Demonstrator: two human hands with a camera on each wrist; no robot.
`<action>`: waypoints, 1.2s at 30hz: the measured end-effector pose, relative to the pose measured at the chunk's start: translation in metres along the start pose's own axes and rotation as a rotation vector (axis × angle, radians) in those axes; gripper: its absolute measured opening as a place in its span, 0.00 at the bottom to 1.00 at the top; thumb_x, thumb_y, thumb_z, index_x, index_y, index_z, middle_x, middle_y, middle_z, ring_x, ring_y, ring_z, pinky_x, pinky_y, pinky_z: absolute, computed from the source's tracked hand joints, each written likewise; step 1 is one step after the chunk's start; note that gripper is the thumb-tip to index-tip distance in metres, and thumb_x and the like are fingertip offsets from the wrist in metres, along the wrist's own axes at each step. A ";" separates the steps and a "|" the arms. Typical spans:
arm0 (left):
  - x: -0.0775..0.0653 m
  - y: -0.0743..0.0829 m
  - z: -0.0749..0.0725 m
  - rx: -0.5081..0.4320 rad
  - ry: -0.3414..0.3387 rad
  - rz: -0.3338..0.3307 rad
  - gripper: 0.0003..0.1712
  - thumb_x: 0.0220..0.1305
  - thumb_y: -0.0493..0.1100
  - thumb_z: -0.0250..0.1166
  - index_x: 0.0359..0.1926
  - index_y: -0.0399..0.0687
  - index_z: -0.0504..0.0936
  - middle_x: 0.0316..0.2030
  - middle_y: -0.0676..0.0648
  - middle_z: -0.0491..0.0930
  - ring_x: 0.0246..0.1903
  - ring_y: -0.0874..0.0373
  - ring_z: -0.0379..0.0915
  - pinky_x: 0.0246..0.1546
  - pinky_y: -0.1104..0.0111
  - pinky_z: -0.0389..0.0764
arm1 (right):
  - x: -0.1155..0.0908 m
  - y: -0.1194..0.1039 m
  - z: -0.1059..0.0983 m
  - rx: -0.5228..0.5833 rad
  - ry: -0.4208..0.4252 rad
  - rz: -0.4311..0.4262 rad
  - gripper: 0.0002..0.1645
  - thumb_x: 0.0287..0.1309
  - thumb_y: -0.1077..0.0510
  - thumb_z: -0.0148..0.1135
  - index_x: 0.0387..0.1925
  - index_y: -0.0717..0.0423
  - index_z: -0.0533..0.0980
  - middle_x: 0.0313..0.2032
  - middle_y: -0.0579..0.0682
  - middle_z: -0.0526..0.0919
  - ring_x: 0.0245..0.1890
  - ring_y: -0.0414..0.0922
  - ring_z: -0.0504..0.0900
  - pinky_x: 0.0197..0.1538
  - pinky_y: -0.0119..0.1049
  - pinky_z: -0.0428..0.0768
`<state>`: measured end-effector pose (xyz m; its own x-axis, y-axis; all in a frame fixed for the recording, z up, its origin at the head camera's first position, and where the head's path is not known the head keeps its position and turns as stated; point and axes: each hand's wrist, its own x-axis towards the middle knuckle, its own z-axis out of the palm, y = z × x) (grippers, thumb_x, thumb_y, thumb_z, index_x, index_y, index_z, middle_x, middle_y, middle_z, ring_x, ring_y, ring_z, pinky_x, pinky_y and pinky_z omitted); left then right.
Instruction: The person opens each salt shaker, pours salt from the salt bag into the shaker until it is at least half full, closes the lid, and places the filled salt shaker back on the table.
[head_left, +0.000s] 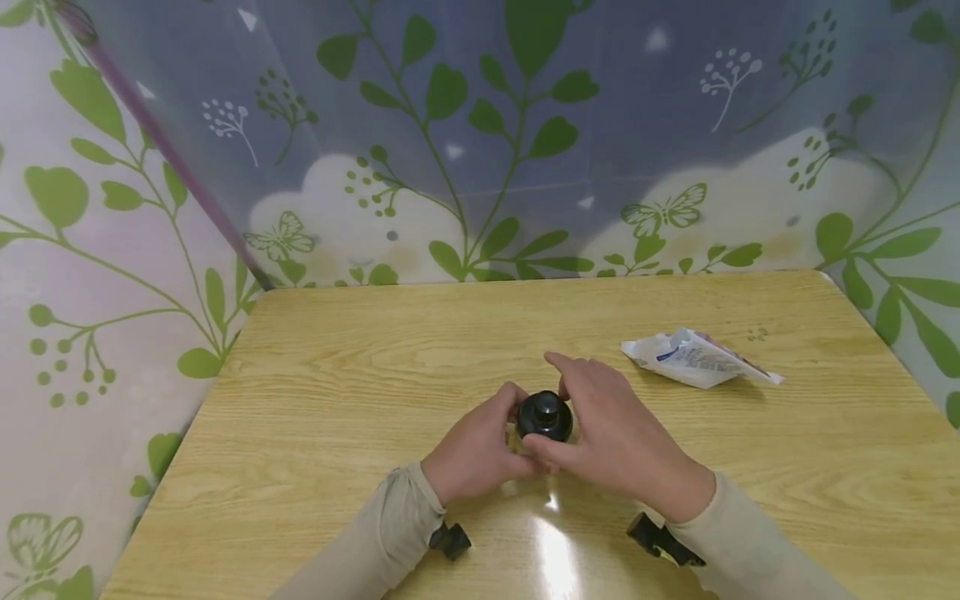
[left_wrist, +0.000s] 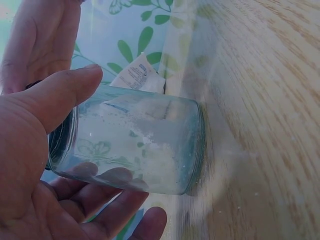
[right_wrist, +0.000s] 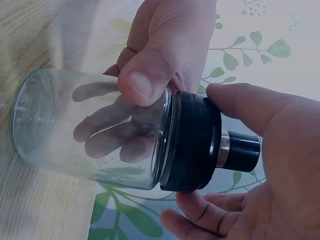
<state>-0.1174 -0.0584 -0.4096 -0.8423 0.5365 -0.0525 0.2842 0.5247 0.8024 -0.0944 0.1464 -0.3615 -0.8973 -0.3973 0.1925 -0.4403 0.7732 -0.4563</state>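
Observation:
A clear glass jar [left_wrist: 165,150] with a black knobbed lid [head_left: 545,414] stands upright at the middle of the table, its base right at the wood. White grains cling to its inner wall. My left hand [head_left: 476,450] grips the glass body, thumb on one side and fingers curled round the other, just under the lid. My right hand [head_left: 618,429] holds the lid's rim [right_wrist: 195,142] between thumb and fingers, with the knob [right_wrist: 242,152] near its palm. From the head view, the hands hide most of the glass.
A crumpled white packet [head_left: 697,358] with printing lies on the table [head_left: 360,367] to the right, beyond my right hand. A few small bits [head_left: 757,334] lie near it. Leaf-patterned walls [head_left: 465,167] border the table's back and sides.

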 end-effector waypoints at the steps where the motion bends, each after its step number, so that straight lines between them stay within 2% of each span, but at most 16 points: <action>1: 0.000 0.000 0.000 -0.001 0.001 0.000 0.35 0.53 0.58 0.81 0.54 0.57 0.71 0.51 0.57 0.82 0.53 0.61 0.79 0.55 0.60 0.78 | 0.000 0.000 0.000 0.001 -0.002 -0.001 0.58 0.55 0.34 0.74 0.75 0.63 0.61 0.41 0.45 0.77 0.48 0.48 0.76 0.60 0.54 0.72; 9: 0.000 0.000 0.001 -0.008 -0.002 -0.003 0.33 0.55 0.52 0.80 0.56 0.56 0.71 0.51 0.57 0.81 0.50 0.61 0.78 0.42 0.68 0.79 | 0.000 -0.001 0.001 -0.004 0.005 -0.055 0.55 0.54 0.43 0.75 0.74 0.65 0.62 0.43 0.47 0.78 0.47 0.48 0.76 0.59 0.52 0.73; 16: 0.000 -0.001 0.001 -0.017 -0.003 -0.005 0.32 0.56 0.51 0.78 0.56 0.56 0.71 0.51 0.56 0.81 0.47 0.61 0.78 0.39 0.68 0.79 | -0.001 0.000 0.001 0.019 -0.007 -0.084 0.55 0.52 0.47 0.74 0.74 0.65 0.60 0.45 0.48 0.77 0.53 0.48 0.75 0.70 0.56 0.66; 20: 0.001 -0.001 0.001 -0.014 -0.003 0.001 0.32 0.56 0.52 0.79 0.56 0.56 0.71 0.51 0.56 0.81 0.48 0.62 0.78 0.39 0.68 0.79 | -0.001 0.000 0.001 0.031 -0.007 -0.114 0.55 0.50 0.51 0.72 0.75 0.66 0.59 0.46 0.48 0.76 0.52 0.46 0.74 0.70 0.55 0.66; 25: 0.001 -0.001 0.001 -0.020 -0.007 -0.001 0.32 0.56 0.53 0.79 0.55 0.55 0.71 0.52 0.53 0.82 0.38 0.62 0.79 0.36 0.68 0.79 | -0.002 0.000 0.001 0.031 -0.020 -0.129 0.55 0.48 0.54 0.69 0.75 0.66 0.58 0.48 0.48 0.76 0.54 0.46 0.73 0.69 0.54 0.68; 28: 0.001 -0.001 0.001 -0.030 -0.010 -0.006 0.31 0.56 0.51 0.79 0.55 0.55 0.71 0.52 0.52 0.82 0.33 0.62 0.78 0.33 0.68 0.80 | -0.002 -0.001 0.001 0.023 -0.016 -0.118 0.55 0.50 0.52 0.71 0.75 0.66 0.58 0.49 0.49 0.77 0.55 0.47 0.75 0.73 0.56 0.63; 31: 0.000 -0.001 0.001 -0.028 -0.009 -0.001 0.31 0.56 0.48 0.78 0.56 0.54 0.71 0.52 0.52 0.81 0.38 0.62 0.79 0.35 0.69 0.81 | -0.001 -0.001 0.002 0.015 -0.010 -0.082 0.57 0.51 0.46 0.74 0.76 0.65 0.58 0.51 0.51 0.79 0.57 0.50 0.77 0.75 0.57 0.59; 36: 0.001 -0.001 0.001 -0.008 -0.002 0.013 0.31 0.56 0.48 0.78 0.56 0.53 0.71 0.52 0.54 0.81 0.51 0.59 0.79 0.44 0.67 0.81 | 0.001 -0.001 0.003 0.018 -0.006 0.004 0.62 0.51 0.35 0.76 0.76 0.63 0.59 0.53 0.50 0.81 0.56 0.53 0.77 0.66 0.55 0.71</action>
<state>-0.1178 -0.0578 -0.4113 -0.8378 0.5443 -0.0429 0.2915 0.5125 0.8077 -0.0942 0.1435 -0.3635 -0.8987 -0.3976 0.1852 -0.4362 0.7658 -0.4726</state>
